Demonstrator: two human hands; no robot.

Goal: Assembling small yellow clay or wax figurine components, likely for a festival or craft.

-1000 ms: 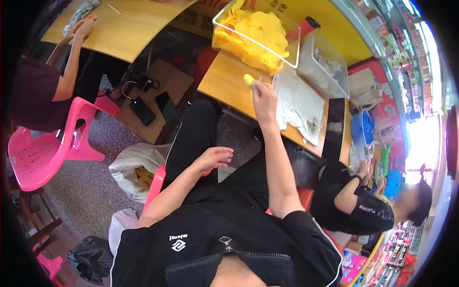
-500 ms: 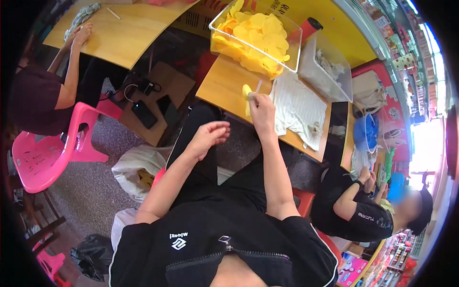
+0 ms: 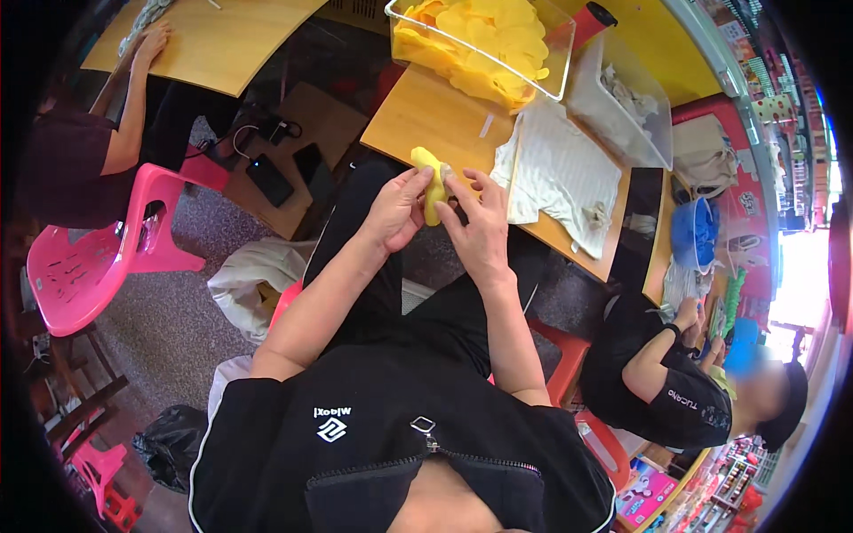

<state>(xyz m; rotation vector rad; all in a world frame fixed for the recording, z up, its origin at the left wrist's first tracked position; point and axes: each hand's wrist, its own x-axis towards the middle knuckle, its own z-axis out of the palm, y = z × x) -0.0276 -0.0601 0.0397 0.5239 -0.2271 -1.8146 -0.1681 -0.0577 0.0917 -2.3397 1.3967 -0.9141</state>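
In front of my lap I hold a soft, elongated yellow piece (image 3: 433, 197), perhaps folded fabric, in the air near the table's front edge. My left hand (image 3: 395, 211) pinches its left side between thumb and fingers. From the other side, my right hand (image 3: 482, 224) has its thumb and index finger on the piece, the remaining fingers curled loosely. Beyond them, a clear plastic bin (image 3: 567, 73) holds a heap of flat, rounded yellow pieces (image 3: 484, 43). A white ribbed cloth (image 3: 569, 169) lies on the wooden table (image 3: 435, 111), beside a small pale strip (image 3: 487, 125).
Another clear bin (image 3: 659, 133) with whitish scraps stands at the back right. Two phones, one by a cable, lie on a low board (image 3: 333, 115) at left. A pink chair (image 3: 133, 240) and a white sack (image 3: 244, 275) stand left. Co-workers sit on both sides.
My right hand has brought the yellow piece back from the table toward me. My left hand has moved up to it and taken hold. The view has shifted slightly.
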